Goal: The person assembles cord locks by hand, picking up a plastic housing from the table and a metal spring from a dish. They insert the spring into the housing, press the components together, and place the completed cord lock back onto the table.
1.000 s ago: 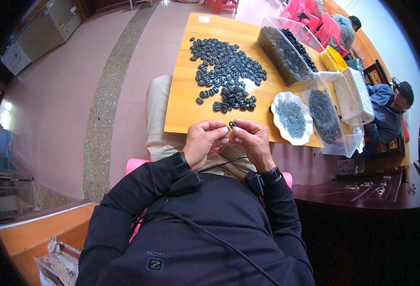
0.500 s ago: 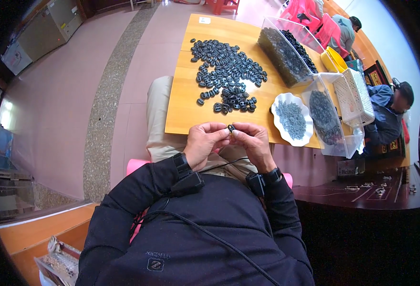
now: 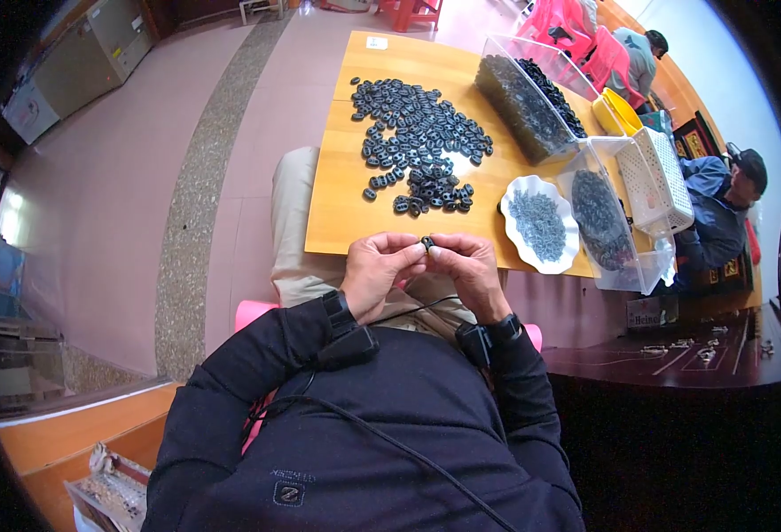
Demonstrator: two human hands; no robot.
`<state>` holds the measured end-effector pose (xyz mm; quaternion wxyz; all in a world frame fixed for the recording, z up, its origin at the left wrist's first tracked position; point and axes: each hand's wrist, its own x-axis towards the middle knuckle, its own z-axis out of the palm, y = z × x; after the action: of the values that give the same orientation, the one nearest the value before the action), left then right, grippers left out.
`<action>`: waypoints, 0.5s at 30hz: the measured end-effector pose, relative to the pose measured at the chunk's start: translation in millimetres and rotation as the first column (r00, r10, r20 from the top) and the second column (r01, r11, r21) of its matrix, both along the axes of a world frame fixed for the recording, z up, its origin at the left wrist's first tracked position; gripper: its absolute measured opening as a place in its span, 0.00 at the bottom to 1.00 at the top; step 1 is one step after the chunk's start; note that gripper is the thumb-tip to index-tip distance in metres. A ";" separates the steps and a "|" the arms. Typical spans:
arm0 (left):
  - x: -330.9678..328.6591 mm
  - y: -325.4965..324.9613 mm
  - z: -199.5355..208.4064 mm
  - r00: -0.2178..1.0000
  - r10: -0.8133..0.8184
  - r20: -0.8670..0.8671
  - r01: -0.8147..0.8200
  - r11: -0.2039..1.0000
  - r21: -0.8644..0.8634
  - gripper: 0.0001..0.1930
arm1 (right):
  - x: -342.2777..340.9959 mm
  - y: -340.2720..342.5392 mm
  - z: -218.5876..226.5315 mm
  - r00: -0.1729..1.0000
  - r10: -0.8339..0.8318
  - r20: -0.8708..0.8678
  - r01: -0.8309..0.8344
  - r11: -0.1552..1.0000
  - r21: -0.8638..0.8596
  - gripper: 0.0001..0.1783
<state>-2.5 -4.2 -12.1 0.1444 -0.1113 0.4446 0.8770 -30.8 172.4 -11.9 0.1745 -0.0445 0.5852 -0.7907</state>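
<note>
A small black cord lock (image 3: pixel 427 242), oval with holes in it, is pinched between both hands just off the near edge of the table. My left hand (image 3: pixel 375 273) holds it from the left with thumb and forefinger, and my right hand (image 3: pixel 468 269) grips its other side the same way. The fingertips hide part of it. Beyond them, many similar black two-hole pieces (image 3: pixel 408 111) lie loose on the wooden table (image 3: pixel 341 213). To the right of my hands is a scalloped white plate (image 3: pixel 551 264) of tiny grey pieces (image 3: pixel 539 223), too small to make out.
On the table's right side stand a long clear bin (image 3: pixel 519 113) of black parts, a smaller clear bin (image 3: pixel 597 213), a white perforated basket (image 3: pixel 661 182) and a yellow container (image 3: pixel 619 113). Two people sit beyond. A dark cable hangs across my front.
Both hands keep their pinch on the cord lock, which appears slightly turned between the fingertips. The table shifts a little in view.
</note>
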 end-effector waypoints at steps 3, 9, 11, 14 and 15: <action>0.9 0.5 0.2 1.000 0.001 -0.019 -0.001 1.000 0.010 0.08 | 0.6 -0.3 0.8 1.000 -0.005 0.007 0.005 1.000 -0.023 0.10; 2.3 1.1 4.2 0.999 -0.026 -0.038 0.027 0.999 0.022 0.09 | 1.2 6.8 0.8 0.995 0.075 0.063 -0.066 0.989 -0.130 0.12; 2.8 0.8 6.1 0.999 -0.032 -0.041 0.033 0.999 0.027 0.10 | 1.3 7.9 1.1 0.992 0.096 0.087 -0.083 0.986 -0.142 0.11; 2.9 0.9 7.7 0.997 -0.064 -0.040 0.066 0.997 0.032 0.11 | 1.5 5.8 2.7 0.994 0.079 0.081 -0.064 0.982 -0.179 0.10; 2.7 1.7 7.6 0.997 -0.064 -0.046 0.065 0.998 0.018 0.11 | 1.8 6.2 3.1 0.994 0.074 0.080 -0.059 0.982 -0.179 0.10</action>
<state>0.2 -2.4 -4.5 0.1637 -0.0753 0.4426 0.8784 -29.0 178.6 -8.8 0.2212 -0.0452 0.5029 -0.8344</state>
